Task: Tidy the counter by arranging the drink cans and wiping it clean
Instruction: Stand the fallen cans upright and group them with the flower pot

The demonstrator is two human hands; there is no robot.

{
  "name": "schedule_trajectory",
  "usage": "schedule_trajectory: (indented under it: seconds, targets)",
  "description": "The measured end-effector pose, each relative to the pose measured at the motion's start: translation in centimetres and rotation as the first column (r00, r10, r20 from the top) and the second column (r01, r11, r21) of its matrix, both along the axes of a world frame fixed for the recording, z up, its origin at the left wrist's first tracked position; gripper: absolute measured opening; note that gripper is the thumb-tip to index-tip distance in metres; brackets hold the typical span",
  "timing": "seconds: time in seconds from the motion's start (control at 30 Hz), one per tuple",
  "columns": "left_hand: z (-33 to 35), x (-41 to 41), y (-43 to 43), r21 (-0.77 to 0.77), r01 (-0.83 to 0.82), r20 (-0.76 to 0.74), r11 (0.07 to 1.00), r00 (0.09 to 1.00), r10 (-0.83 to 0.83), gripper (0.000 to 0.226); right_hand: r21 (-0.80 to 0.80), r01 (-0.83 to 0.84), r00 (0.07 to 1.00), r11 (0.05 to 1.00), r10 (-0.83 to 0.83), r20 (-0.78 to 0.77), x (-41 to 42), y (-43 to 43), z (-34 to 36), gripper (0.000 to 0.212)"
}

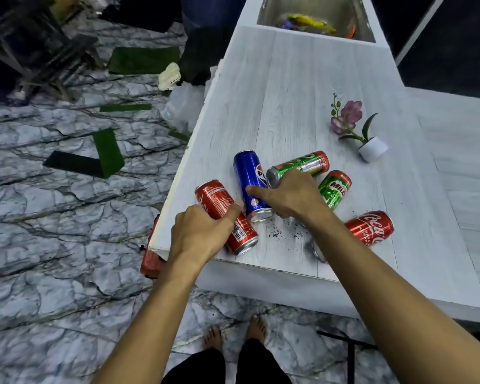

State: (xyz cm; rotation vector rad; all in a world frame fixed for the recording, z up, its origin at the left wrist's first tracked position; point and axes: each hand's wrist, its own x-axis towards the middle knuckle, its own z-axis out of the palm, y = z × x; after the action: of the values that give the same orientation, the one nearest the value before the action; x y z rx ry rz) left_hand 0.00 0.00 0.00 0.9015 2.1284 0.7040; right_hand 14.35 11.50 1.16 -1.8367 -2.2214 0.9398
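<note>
Your left hand [203, 234] grips a lying red cola can [225, 214] on the white counter [288, 92]; your right hand [288, 194] covers a green can [299, 166], forefinger touching the Pepsi can [250, 181].

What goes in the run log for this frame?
stage: gathering cans | left hand: on red can | right hand: over green can, finger on blue can | cans: lying | dark crumbs: unwiped
</note>
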Motion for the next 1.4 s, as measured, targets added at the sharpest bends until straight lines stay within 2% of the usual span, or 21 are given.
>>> schedule_trajectory:
  seconds: [0.2,0.37,0.53,0.7,0.93,1.13,1.27,1.4]
  targets:
    - [-0.4,0.4,0.4,-0.019,-0.047,-0.019,0.999,0.999,0.046,0.050,-0.059,0.006,1.000,0.998,-0.006,-0.004,-0.4,0.0,-0.2,0.054]
    - [-0.7,0.0,0.4,-0.020,-0.073,0.025,0.997,0.997,0.073,0.047,-0.089,0.007,0.999,0.996,-0.010,-0.032,-0.9,0.3,-0.5,0.062]
    - [-0.4,-0.4,0.2,-0.042,-0.066,0.053,0.997,0.996,0.068,0.038,-0.111,0.005,0.998,0.994,-0.012,-0.064,-1.0,0.0,-0.2,0.059]
    - [0.3,-0.5,-0.3,-0.009,-0.056,0.109,0.998,0.992,0.057,0.029,-0.144,0.054,0.994,0.988,-0.067,-0.083,-0.7,-0.8,-0.1,0.074]
    - [1.1,-1.5,-0.9,0.076,-0.054,0.134,0.996,0.990,0.044,0.023,-0.314,0.120,0.946,0.942,-0.204,-0.251,0.1,-2.1,0.1,0.046]
    - [1.4,-2.8,-1.6,0.129,-0.053,0.110,0.990,0.993,0.039,0.032,-0.557,0.084,0.781,0.827,-0.402,-0.479,0.8,-2.6,0.7,0.041]
    - [1.4,-3.3,-2.0,0.166,-0.053,0.045,0.985,0.998,0.046,0.049,-0.496,0.074,0.770,0.865,-0.366,-0.523,1.0,-3.1,0.2,0.044]
    - [1.8,-3.2,-1.8,0.201,-0.037,0.017,0.979,0.999,0.034,0.056,-0.446,0.099,0.738,0.890,-0.366,-0.567,1.3,-3.8,-0.8,0.054]
